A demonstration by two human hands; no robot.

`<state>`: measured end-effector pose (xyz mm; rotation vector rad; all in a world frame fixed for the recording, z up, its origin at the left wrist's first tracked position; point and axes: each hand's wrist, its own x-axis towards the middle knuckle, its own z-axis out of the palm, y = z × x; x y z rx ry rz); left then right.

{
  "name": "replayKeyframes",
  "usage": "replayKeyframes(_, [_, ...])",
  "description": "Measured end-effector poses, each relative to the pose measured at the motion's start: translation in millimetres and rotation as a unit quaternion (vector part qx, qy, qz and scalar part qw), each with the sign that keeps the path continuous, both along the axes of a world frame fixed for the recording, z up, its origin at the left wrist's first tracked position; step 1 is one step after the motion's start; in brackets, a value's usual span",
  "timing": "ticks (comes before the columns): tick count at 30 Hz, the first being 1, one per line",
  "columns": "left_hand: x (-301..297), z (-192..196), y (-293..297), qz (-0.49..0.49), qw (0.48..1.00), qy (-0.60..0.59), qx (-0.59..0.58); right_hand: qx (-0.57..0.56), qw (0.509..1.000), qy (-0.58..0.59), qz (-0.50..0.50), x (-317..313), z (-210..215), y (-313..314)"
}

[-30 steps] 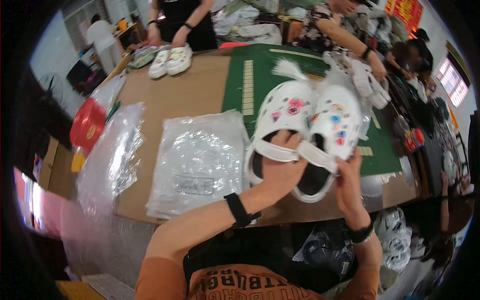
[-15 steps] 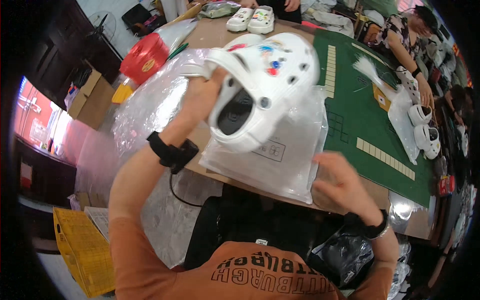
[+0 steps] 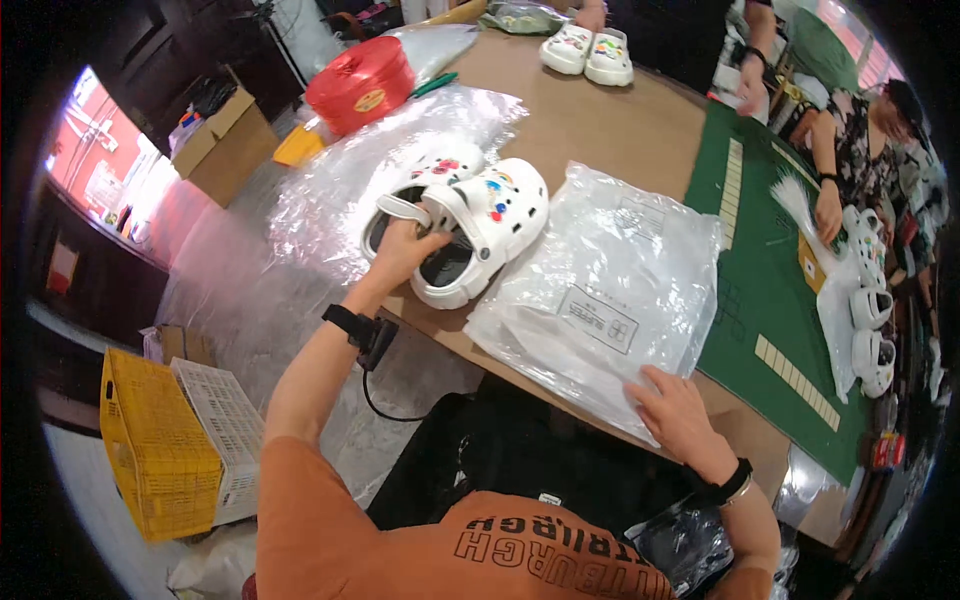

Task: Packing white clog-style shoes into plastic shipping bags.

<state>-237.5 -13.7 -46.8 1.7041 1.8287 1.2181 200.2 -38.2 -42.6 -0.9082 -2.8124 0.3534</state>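
Observation:
A pair of white clogs [image 3: 518, 212] with colourful charms stands at the table's left front edge. My left hand [image 3: 400, 252] is closed on the clogs, its fingers around their inner heel straps. To their right lies a flat, clear plastic bag [image 3: 610, 270] with a printed box on it. My right hand [image 3: 678, 408] rests on the bag's near right corner, fingers apart and holding nothing.
Crumpled plastic film [image 3: 330, 210] and a red roll of string [image 3: 362, 85] lie at the left. Other white clogs [image 3: 590, 55] stand at the far side. Right, a person works over a green cutting mat [image 3: 745, 290]. Yellow crates [image 3: 160, 440] are on the floor.
My left hand has brought the clogs down from above the bag to the table on its left. The bag now shows whole, and my right hand has come down onto its corner.

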Motion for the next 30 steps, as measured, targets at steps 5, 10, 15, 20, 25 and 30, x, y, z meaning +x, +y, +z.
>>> replayKeyframes(5, [-0.7, 8.6, -25.6, 0.015, 0.991, 0.13, -0.011, 0.022, 0.999, -0.009, 0.031, 1.0, -13.0, -3.0])
replayKeyframes(10, [15.8, 56.5, -45.2, 0.17, 0.944, 0.246, -0.137, 0.021, 1.0, -0.007, 0.015, -1.5, -9.4, -4.6])
replayKeyframes(15, [6.1, 67.8, -30.7, 0.219, 0.938, 0.259, 0.068, 0.016, 1.0, -0.012, 0.018, -4.2, -10.3, -3.8])
replayKeyframes(20, [-1.8, 58.5, -17.2, 0.207, 0.956, 0.206, 0.01, 0.012, 1.0, -0.015, 0.011, -1.5, -15.1, -3.7])
replayKeyframes(25, [-10.7, 60.9, -6.0, 0.172, 0.962, 0.202, 0.059, 0.022, 0.999, -0.023, 0.012, -1.5, -16.6, -4.3])
replayKeyframes(30, [-12.5, 66.0, -9.8, 0.124, 0.937, 0.325, 0.032, 0.027, 0.999, -0.025, 0.011, -3.2, -18.4, -5.7])
